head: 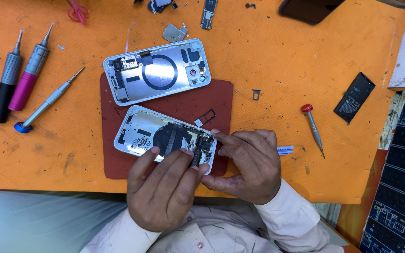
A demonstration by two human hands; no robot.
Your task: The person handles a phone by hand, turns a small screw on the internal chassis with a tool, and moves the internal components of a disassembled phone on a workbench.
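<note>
Three screwdrivers (22, 77) lie at the far left of the orange desk (268, 61). On the dark red mat (221, 96), the left hand (162, 189) pinches a black tool (196, 158) over the nearer opened phone housing (139, 133). The right hand (249, 164) steadies its right end. A red-capped screwdriver (313, 127) lies right.

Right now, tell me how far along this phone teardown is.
Done: both phone shells lie open on the red mat, the upper shell stripped of its battery, and small parts lie loose on the orange mat. In hand: the left hand holds a dark tool to the lower shell while the right hand steadies it. Left: the lower shell keeps its coil and cables.
</note>
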